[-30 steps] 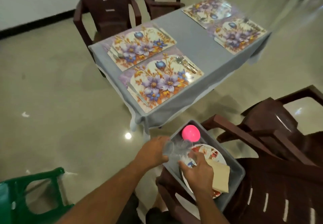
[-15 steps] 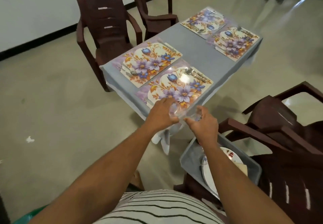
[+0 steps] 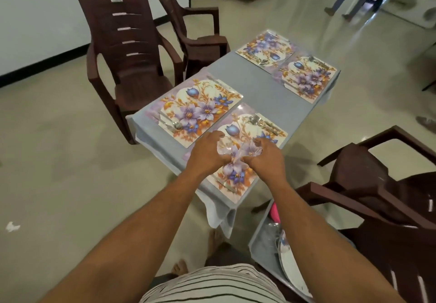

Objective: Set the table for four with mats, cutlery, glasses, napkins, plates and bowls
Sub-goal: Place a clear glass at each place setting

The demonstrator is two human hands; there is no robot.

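Since a second ago your hands have lifted the glasses out of the tray and carried them over the nearest mat. Your left hand curls its fingers around one clear glass, and your right hand curls around the other; the two glasses touch between the hands, above the mat. A fork lies at the mat's far side. Three more mats lie on the grey surface. Brown chairs stand behind it, and another chair carries the tray with a plate at your right.
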